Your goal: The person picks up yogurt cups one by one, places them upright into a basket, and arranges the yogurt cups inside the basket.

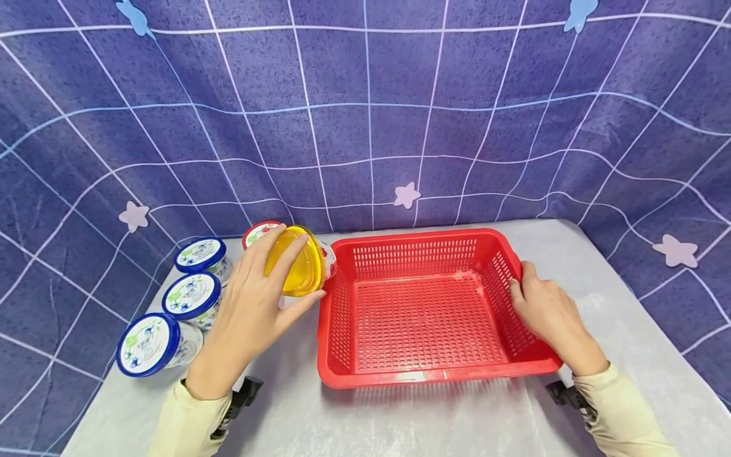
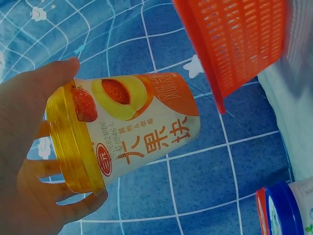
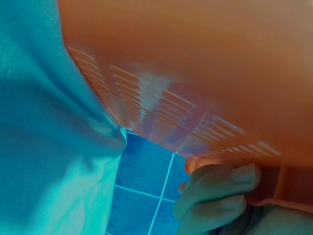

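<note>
Yellow-lidded cup [image 1: 305,270], seen from the head, is at ten o'clock from the red basket [image 1: 425,324], the left hand [image 1: 251,301] clamped on it; the right hand [image 1: 551,311] grips the basket at three o'clock. Left wrist: fingers pinch the lid [image 2: 78,147]. Right wrist: bent fingers hold the basket.

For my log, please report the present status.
Left fingers grip yellow-lidded cup, tilted, near red basket. Right fingers hold basket's side. Nothing seen blocking.
</note>
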Available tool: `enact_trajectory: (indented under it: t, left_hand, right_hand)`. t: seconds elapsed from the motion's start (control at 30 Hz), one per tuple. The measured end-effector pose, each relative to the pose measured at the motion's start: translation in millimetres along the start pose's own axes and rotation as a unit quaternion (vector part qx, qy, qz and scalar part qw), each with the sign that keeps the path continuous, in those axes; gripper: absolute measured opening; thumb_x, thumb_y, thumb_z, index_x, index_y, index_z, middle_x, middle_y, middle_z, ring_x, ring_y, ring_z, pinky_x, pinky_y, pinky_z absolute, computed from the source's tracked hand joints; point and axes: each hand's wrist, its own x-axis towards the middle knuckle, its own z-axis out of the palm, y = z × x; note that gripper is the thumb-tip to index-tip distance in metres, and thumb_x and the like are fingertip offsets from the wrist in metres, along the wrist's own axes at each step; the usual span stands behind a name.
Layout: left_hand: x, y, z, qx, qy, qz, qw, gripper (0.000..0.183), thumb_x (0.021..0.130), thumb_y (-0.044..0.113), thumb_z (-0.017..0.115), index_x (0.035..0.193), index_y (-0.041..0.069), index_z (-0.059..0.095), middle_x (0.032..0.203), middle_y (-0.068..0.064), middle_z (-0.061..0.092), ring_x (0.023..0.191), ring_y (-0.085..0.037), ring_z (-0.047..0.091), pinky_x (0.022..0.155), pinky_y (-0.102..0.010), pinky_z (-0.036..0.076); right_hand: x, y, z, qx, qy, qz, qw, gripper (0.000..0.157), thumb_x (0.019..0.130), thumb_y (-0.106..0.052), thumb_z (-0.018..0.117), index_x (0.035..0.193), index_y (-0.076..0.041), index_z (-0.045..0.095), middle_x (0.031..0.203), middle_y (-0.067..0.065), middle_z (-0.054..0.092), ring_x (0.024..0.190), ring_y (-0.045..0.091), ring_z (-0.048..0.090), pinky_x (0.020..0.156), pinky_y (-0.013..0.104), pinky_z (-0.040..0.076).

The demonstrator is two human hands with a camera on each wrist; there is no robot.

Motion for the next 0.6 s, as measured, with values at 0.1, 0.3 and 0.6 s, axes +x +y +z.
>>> enact_trajectory:
  t: [0.1, 0.3, 0.6]
  left_hand:
    - [2.2, 1.2, 1.1, -0.003, 0.003, 0.008, 1.0000, 0.078, 0.085, 0.050, 0.073, 0.150, 0.019, 0.045, 0.153, -0.018, 0.038, 0.135, -0.039, 0.042, 0.108, -0.058, 0.036]
    - [3.7, 3.0, 7.2, -0.006, -0.007, 0.012, 0.9999, 0.080, 0.083, 0.047, 0.076, 0.151, 0.020, 0.044, 0.155, -0.017, 0.036, 0.136, -0.038, 0.041, 0.104, -0.059, 0.041]
    - [9.4, 8.0, 9.5, -0.009, -0.015, 0.024, 0.9996, 0.082, 0.084, 0.050, 0.074, 0.152, 0.019, 0.042, 0.154, -0.018, 0.036, 0.139, -0.036, 0.038, 0.114, -0.051, 0.030]
  right_hand:
    - [-0.1, -1.4, 0.1, 0.002, -0.004, -0.001, 1.000, 0.035, 0.101, -0.020, 0.045, 0.122, 0.007, 0.041, 0.073, 0.030, 0.058, 0.063, 0.046, 0.062, 0.052, 0.059, 0.045]
    - [-3.3, 1.1, -1.4, 0.006, -0.011, 0.005, 1.000, 0.037, 0.101, -0.020, 0.045, 0.124, 0.008, 0.040, 0.075, 0.030, 0.058, 0.064, 0.045, 0.062, 0.052, 0.059, 0.045]
    - [-1.1, 1.6, 0.8, 0.012, -0.007, 0.003, 1.000, 0.036, 0.100, -0.020, 0.045, 0.124, 0.007, 0.040, 0.077, 0.030, 0.058, 0.063, 0.043, 0.062, 0.053, 0.058, 0.045]
